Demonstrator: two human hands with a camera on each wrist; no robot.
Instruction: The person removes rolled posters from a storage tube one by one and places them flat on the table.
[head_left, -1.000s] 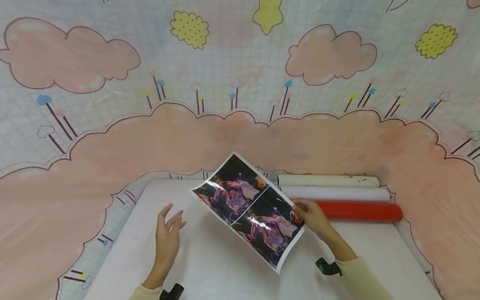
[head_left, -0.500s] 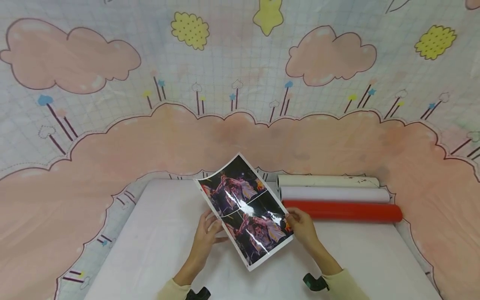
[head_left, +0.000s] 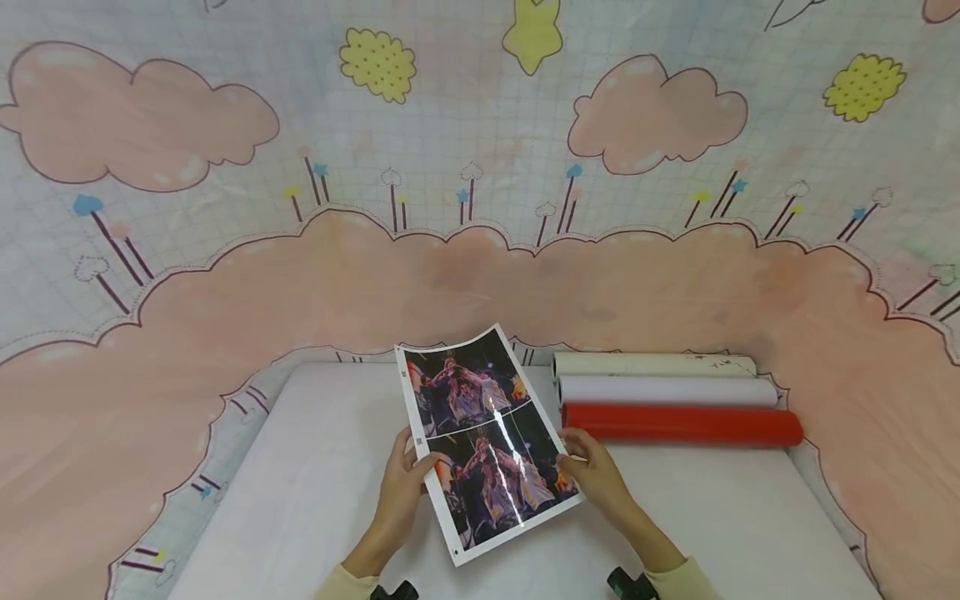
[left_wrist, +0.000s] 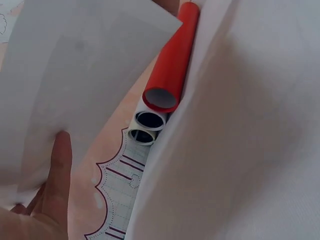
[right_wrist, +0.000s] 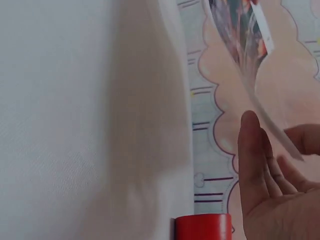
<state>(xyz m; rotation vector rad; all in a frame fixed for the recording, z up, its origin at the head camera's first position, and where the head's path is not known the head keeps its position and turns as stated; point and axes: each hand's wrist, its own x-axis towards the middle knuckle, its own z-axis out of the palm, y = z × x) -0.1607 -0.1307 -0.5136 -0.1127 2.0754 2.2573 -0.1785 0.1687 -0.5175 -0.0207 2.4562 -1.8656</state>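
A glossy printed photo sheet [head_left: 480, 442] with two similar pictures and a white border is held above the white table, slightly tilted. My left hand [head_left: 399, 487] pinches its left edge, thumb on the printed face. On the opposite edge, low down, my right hand [head_left: 598, 477] pinches the sheet between thumb and fingers. From the left wrist view the plain back of the sheet [left_wrist: 95, 65] shows, with fingers [left_wrist: 61, 170] behind it. In the right wrist view the sheet [right_wrist: 250, 75] appears nearly edge-on and bowed, between the thumb and fingers of the right hand [right_wrist: 280, 200].
Three rolls lie side by side at the table's back right: a red roll [head_left: 682, 425], a white roll [head_left: 667, 391] and a cream roll [head_left: 652, 364]. A white table [head_left: 300, 500] lies below the hands. Behind it hangs a cloud-patterned backdrop [head_left: 420, 275].
The left hand has come in from the left and taken hold of the sheet's left edge. The sheet has turned more upright and moved slightly, with the right hand still holding it.
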